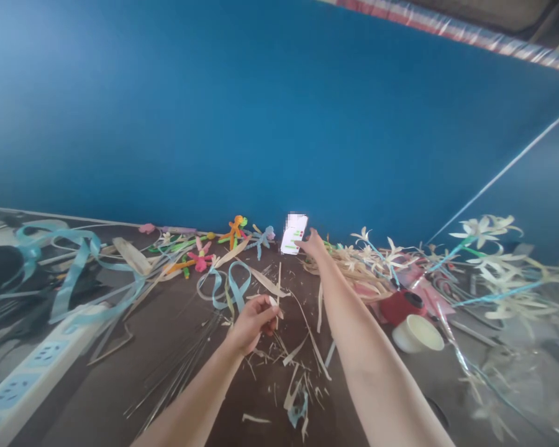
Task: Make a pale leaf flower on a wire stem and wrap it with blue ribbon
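Note:
My left hand point(259, 321) is closed in a pinch low in the middle, its fingers around a thin pale straw-like strip point(279, 282) that stands up from them. Stretched far forward, my right hand point(313, 243) is at the right edge of a phone point(293, 236) with a lit white screen, which leans near the blue wall. The right fingers look apart, with a fingertip at the screen's lower right. Dry husk strips point(268, 282) and a light blue ribbon point(239, 285) lie just beyond my left hand.
Pipe-cleaner figures, one orange point(234, 232) and one blue point(262, 240), are along the wall point(270, 124). A power strip point(32, 372) lies left. On the right are a cream cup point(418, 335), a red spool-like item point(400, 307) and white husk flowers point(482, 231). Scraps litter the dark tabletop point(205, 397).

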`<state>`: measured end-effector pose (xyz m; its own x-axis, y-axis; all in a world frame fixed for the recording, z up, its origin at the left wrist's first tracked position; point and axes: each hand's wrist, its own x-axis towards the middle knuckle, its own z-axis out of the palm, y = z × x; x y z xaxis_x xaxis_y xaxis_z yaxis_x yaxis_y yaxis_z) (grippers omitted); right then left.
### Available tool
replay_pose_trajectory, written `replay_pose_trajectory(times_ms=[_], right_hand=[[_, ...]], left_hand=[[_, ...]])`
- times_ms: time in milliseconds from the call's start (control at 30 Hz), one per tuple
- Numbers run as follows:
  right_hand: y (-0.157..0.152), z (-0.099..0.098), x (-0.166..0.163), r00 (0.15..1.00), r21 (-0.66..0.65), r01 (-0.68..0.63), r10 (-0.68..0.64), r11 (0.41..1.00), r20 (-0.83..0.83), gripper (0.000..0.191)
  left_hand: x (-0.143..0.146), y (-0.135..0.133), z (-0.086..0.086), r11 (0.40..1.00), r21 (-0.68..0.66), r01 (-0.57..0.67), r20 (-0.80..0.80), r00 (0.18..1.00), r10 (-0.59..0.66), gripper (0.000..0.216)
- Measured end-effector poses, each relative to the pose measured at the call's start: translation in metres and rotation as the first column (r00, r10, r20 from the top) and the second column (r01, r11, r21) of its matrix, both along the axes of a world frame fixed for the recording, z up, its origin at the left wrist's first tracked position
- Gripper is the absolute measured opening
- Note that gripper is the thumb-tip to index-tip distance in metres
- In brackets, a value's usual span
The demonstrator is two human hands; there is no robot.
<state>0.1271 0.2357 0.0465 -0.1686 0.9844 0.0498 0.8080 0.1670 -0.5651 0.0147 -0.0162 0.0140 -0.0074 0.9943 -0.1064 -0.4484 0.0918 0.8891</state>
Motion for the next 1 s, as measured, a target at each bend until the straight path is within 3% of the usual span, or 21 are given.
replay_pose_trajectory(times_ms=[133,233,467,1000], right_hand=[[0.006,-0.004,0.021,0.983,-0.042,-0.148,0.152,0.988,0.106,0.047],[0.002,-0.016,0.016,0.965,-0.069,-0.181,0.191,0.981,0.179,0.03],[0.003,-0.039,0.006,0.938,-0.103,-0.163,0.186,0.981,0.292,0.027],[0.002,-0.039,0.0,0.93,-0.072,-0.097,0.116,0.993,0.35,0.034]], left_hand=[[-0.001,0.0,0.001,1.0,-0.01,0.002,-0.015,1.0,-0.002,0.02],[0.0,0.001,0.0,1.0,-0.008,-0.001,-0.017,1.0,0.001,0.02],[0.001,0.002,-0.001,1.0,0.002,0.004,-0.011,1.0,-0.004,0.02],[0.001,0.002,-0.004,1.0,0.012,-0.005,-0.033,0.999,0.005,0.021]])
